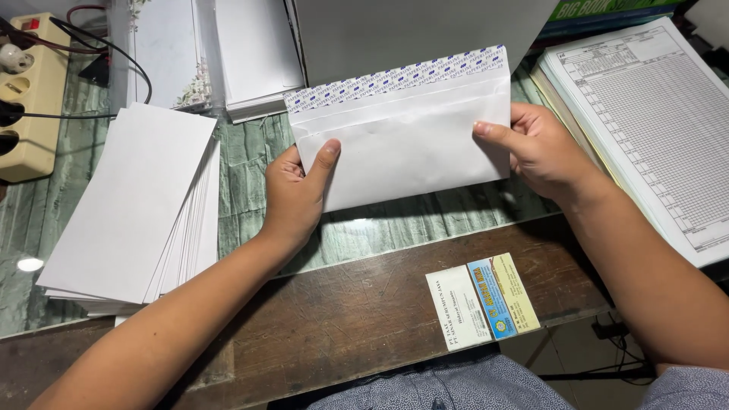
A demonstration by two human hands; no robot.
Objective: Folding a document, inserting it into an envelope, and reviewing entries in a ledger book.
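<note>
While the dark wooden worktop with its green marbled glass top [250, 163] fills most of the view, the biggest loose thing on it is the fanned stack of plain white paper envelopes [133, 209] at nine o'clock. At three o'clock lies a pile of printed grid ledger sheets [645, 121], and at six o'clock two small printed cards [482, 301] sit side by side.

Held up over the middle, just off the glass, is the long white paper envelope with its flap open and a patterned adhesive strip along the top [406, 133]. It looks light, thin and floppy, easy to crease, so the short ends seem the sensible hold. The left hand [292, 193] pinches its lower left corner, fingers [326, 156] closed on it; the right hand [535, 148] grips the right end likewise.
</note>
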